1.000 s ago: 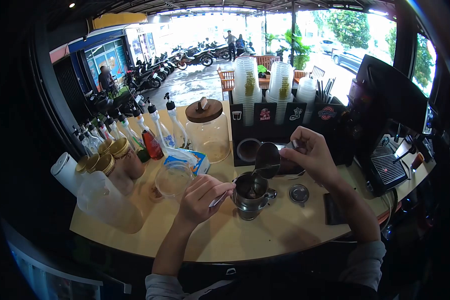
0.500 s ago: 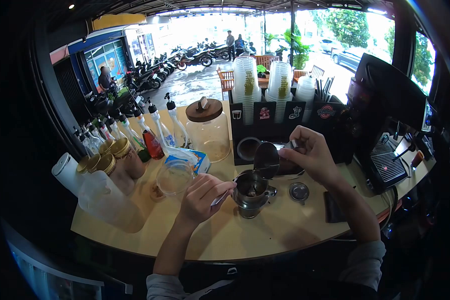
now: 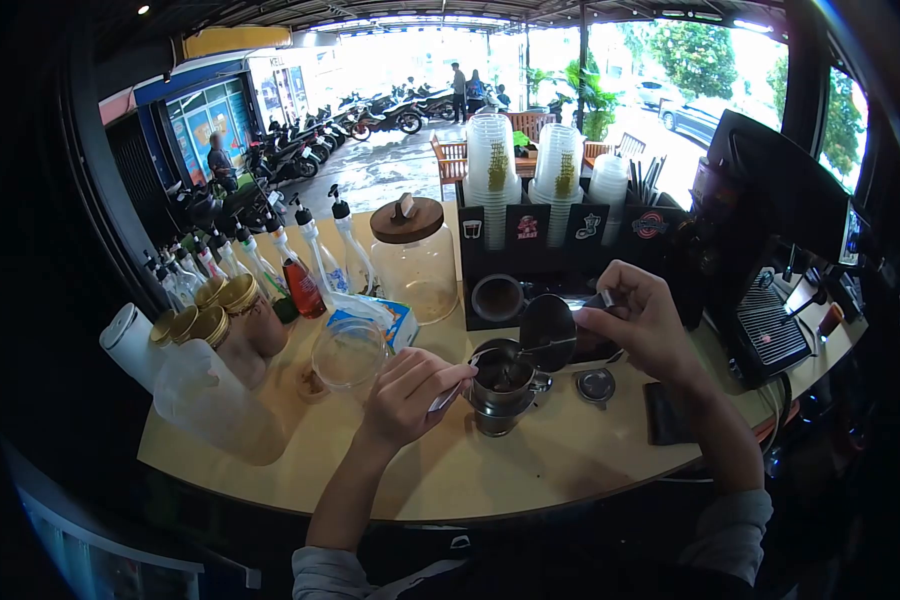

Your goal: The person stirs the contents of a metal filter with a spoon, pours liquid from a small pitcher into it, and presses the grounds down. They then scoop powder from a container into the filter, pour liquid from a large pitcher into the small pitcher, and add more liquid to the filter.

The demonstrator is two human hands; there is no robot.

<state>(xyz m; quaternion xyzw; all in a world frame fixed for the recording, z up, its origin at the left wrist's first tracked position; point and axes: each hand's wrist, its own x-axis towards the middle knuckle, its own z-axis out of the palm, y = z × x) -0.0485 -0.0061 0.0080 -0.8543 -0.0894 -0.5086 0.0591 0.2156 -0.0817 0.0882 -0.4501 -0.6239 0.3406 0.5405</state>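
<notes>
On the counter stands a metal drip coffee pot (image 3: 502, 400) with a side handle, its top uncovered and dark contents inside. My left hand (image 3: 410, 393) is closed on a spoon (image 3: 444, 398), whose far end is at the pot's rim; its bowl is hidden. In my right hand (image 3: 642, 318) a small metal pitcher (image 3: 548, 328) is gripped by its handle. The pitcher hangs tilted above the pot's right side, its dark face toward me. A round metal lid (image 3: 596, 386) lies to the right of the pot.
At the left stand pump bottles (image 3: 302, 285), gold-lidded jars (image 3: 240, 295) and a clear plastic pitcher (image 3: 210, 400). A wood-lidded glass jar (image 3: 415, 270) stands behind a tissue pack (image 3: 395, 320). Stacked cups (image 3: 490, 180) and an espresso machine (image 3: 770, 330) are beyond.
My right hand has moved slightly right with the pitcher, which now sits farther from the pot's middle. My left hand has barely shifted and still grips the spoon.
</notes>
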